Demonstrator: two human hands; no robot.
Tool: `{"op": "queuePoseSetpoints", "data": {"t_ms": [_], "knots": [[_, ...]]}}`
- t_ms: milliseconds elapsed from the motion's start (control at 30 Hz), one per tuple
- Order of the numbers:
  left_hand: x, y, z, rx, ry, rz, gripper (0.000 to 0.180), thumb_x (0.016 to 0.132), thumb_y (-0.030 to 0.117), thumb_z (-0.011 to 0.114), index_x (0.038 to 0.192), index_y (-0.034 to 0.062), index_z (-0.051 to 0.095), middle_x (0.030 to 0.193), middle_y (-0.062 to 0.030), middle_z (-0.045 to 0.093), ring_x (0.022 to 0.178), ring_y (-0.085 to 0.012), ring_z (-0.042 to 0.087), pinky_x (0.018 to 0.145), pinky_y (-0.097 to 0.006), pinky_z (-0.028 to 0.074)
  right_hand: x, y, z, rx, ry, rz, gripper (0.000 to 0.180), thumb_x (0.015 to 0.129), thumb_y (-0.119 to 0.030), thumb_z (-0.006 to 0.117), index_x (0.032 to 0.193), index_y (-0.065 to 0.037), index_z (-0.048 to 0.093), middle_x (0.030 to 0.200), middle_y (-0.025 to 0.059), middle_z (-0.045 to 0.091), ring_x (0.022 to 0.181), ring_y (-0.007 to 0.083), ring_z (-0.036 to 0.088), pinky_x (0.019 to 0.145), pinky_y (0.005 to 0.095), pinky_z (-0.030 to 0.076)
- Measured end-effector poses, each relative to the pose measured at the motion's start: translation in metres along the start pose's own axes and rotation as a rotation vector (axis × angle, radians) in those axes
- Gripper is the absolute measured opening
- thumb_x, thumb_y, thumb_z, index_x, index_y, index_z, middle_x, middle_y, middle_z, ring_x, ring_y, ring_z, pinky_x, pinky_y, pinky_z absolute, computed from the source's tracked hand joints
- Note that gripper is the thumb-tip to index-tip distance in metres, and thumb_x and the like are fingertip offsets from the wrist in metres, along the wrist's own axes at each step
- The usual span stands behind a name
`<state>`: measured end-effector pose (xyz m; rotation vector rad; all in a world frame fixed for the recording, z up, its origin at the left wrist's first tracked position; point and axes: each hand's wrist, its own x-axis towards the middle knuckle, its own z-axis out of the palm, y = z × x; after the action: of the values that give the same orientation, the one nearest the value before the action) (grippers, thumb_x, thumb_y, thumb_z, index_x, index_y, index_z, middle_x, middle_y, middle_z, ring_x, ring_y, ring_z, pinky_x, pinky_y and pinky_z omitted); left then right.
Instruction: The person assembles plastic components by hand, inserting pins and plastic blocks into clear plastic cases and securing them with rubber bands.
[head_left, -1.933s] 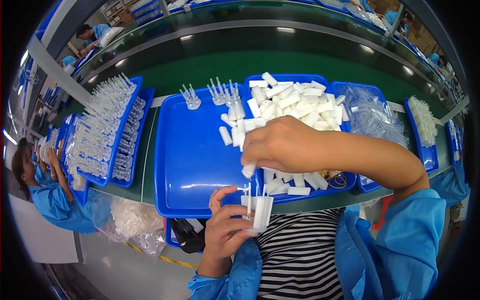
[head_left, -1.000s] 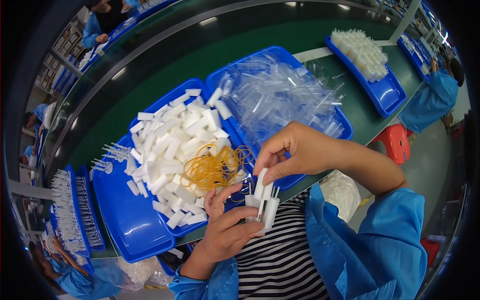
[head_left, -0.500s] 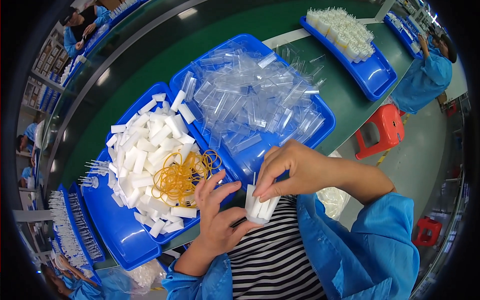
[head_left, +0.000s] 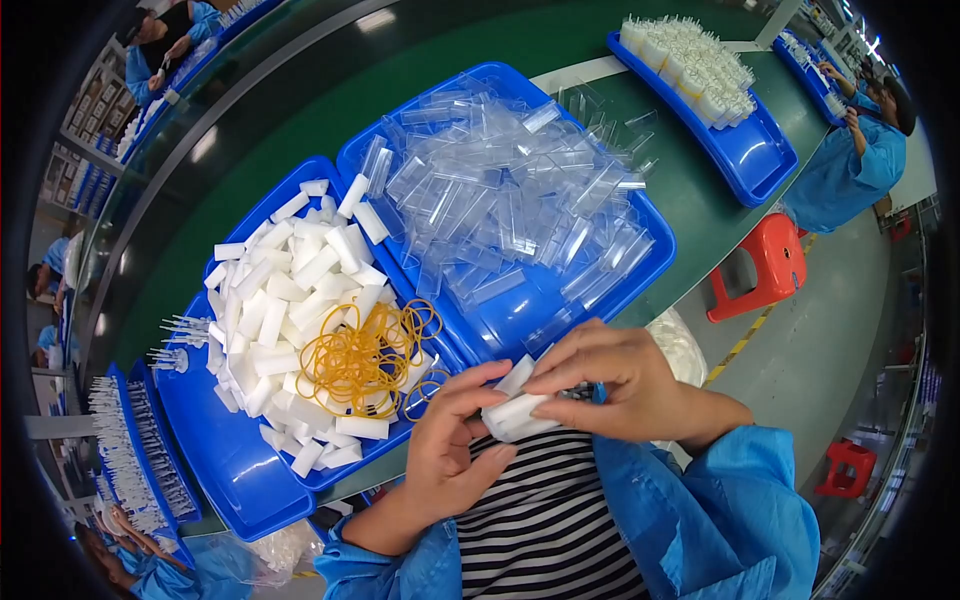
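In front of my striped shirt, a small bundle of white foam blocks [head_left: 514, 412] is held between my two hands. My right hand [head_left: 625, 385] pinches it from the right, thumb and fingers along the blocks. My left hand [head_left: 450, 445] bears on its left end with curled fingers, the thumb below. What lies inside the bundle is hidden. Yellow rubber bands [head_left: 365, 360] lie in a tangle just left of my left hand, on a heap of loose white foam blocks [head_left: 270, 300] in a blue tray [head_left: 250, 490].
Beyond my hands, a second blue tray [head_left: 655, 255] holds clear plastic pieces [head_left: 510, 180]. Thin-stemmed parts [head_left: 180, 340] lie at the left tray's edge. Far right stands a tray [head_left: 765, 165] of banded white bundles [head_left: 690, 70], near a red stool [head_left: 765, 265]. Co-workers sit around.
The bundle has tipped from upright to lying more level, and its thin rod is out of sight. My right hand has moved down and right; my left thumb has shifted from the base.
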<state>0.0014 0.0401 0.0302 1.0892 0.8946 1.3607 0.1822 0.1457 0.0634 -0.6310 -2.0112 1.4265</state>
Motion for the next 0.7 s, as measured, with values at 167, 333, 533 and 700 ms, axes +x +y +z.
{"op": "queuePoseSetpoints", "data": {"t_ms": [167,333,533,700], "knots": [[0.003,-0.007,0.006,0.358,0.084,0.165,0.031,0.073,-0.004,0.066,0.102,-0.0015,0.056,0.121,-0.0200,0.049,0.105,-0.0249,0.056,0.085,-0.032,0.048,-0.011,-0.001,0.005,-0.002,0.023,-0.001,0.030,0.068,-0.004,0.077,0.096,-0.007,0.069,0.093,0.0073,0.066,0.082,0.0177,0.061,0.073,0.0268,0.046],[-0.004,-0.015,0.011,0.496,0.118,0.217,0.033,0.066,0.001,0.073,0.096,0.0007,0.059,0.115,-0.0207,0.054,0.099,-0.0275,0.059,0.083,-0.034,0.048,-0.022,0.006,0.015,-0.057,0.059,-0.066,0.025,0.069,-0.009,0.077,0.092,-0.008,0.068,0.086,0.0053,0.067,0.075,0.0160,0.064,0.075,0.0274,0.044],[-0.009,-0.018,0.009,0.494,0.113,0.203,0.032,0.065,0.000,0.071,0.094,0.0026,0.060,0.114,-0.0207,0.055,0.096,-0.0284,0.060,0.081,-0.035,0.049,-0.030,0.014,0.029,-0.125,0.119,-0.163,0.026,0.067,-0.012,0.078,0.090,-0.009,0.068,0.087,0.0031,0.067,0.075,0.0156,0.063,0.073,0.0274,0.043],[-0.014,-0.010,-0.001,0.470,0.142,0.212,0.030,0.065,-0.002,0.069,0.095,0.0020,0.062,0.115,-0.0211,0.053,0.098,-0.0290,0.058,0.083,-0.035,0.047,-0.012,0.006,-0.001,-0.290,0.050,-0.269,0.026,0.067,-0.017,0.077,0.090,-0.010,0.068,0.086,0.0012,0.067,0.077,0.0147,0.062,0.074,0.0283,0.042]]}}
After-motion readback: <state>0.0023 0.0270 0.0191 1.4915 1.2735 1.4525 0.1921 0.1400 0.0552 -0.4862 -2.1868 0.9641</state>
